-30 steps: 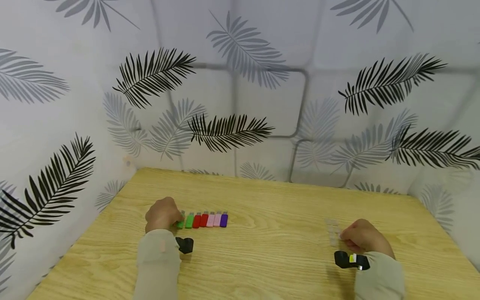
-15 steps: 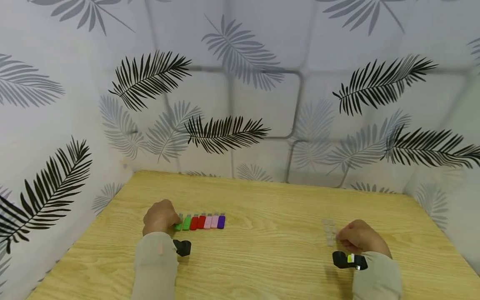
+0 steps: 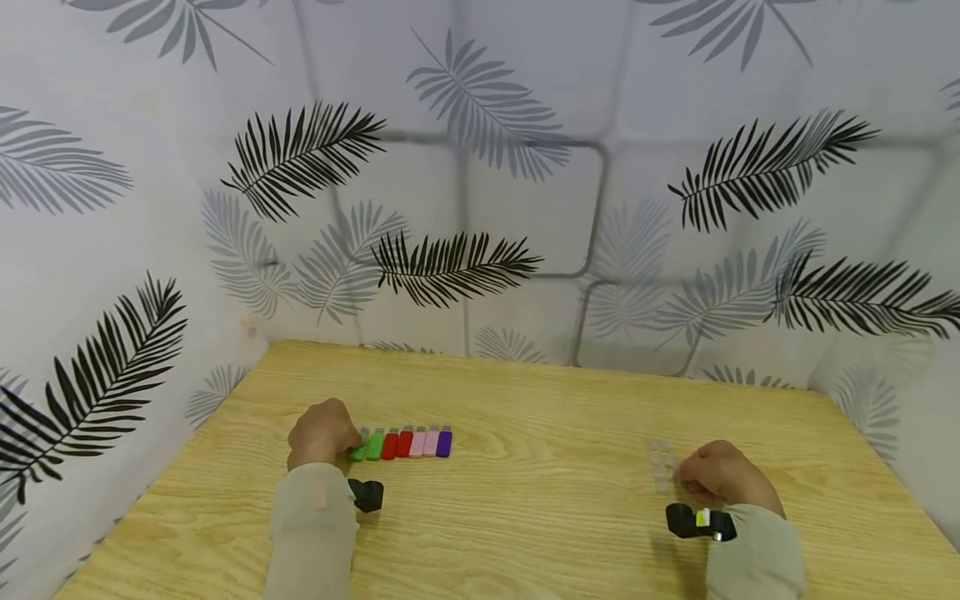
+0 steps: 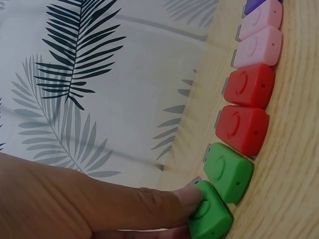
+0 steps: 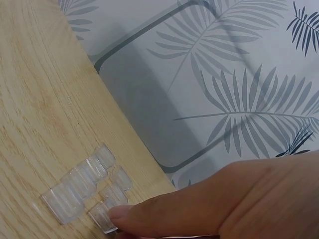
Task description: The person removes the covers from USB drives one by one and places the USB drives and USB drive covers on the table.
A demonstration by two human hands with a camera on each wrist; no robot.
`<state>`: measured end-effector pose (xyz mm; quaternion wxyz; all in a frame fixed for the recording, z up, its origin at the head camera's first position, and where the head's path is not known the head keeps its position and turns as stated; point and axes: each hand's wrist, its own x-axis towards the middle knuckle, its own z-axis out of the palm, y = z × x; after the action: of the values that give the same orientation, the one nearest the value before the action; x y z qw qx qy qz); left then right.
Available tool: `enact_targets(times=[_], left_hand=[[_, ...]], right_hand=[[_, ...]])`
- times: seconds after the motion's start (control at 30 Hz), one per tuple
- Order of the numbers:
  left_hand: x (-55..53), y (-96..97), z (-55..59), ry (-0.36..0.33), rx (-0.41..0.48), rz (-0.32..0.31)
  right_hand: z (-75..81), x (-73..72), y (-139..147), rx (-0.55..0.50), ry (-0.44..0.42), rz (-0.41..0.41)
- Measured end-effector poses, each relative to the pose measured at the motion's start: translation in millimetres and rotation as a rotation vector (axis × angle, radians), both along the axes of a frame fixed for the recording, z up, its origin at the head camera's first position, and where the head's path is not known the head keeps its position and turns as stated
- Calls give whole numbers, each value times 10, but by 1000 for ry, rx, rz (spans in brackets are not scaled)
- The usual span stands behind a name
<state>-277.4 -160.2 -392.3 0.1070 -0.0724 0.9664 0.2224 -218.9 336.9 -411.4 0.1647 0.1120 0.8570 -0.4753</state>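
At the left end of a row of USB flash drives, my left hand [image 3: 322,433] pinches a green USB flash drive [image 4: 212,216], thumb on its top face. Beside that drive lie another green drive [image 4: 228,172], two red drives [image 4: 242,129], two pink drives [image 4: 258,47] and a purple drive [image 3: 445,442]. Their metal plugs point away from me. Over on the right, my right hand [image 3: 723,473] pinches a clear plastic cap [image 5: 101,217] near the table. Several more clear caps [image 5: 64,201] lie in two rows next to it. The fingers under each thumb are mostly hidden.
Everything lies on a light wood-grain table [image 3: 525,517]. A pale wall covering [image 3: 525,317] with a leaf pattern rises behind the table's back edge and at both sides. Wide bare wood separates the drives from the caps.
The head view has shifted slightly. Both hands stay at the same spots, the left on the end green USB flash drive and the right at the clear caps.
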Motion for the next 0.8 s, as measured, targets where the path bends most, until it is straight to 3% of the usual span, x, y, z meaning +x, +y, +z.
enact_targets(times=[0.43,0.57,0.8], left_hand=[[-36,-70,-44,12,-18,24],[-31,-179,-54,39,4,50],[-7,-299,-109,29,52,99]], right_hand=[[9,0,-15,-35,-1,-28],[96,9,-24,-59,-3,-39],[215,-3,-28,-3,39,-51]])
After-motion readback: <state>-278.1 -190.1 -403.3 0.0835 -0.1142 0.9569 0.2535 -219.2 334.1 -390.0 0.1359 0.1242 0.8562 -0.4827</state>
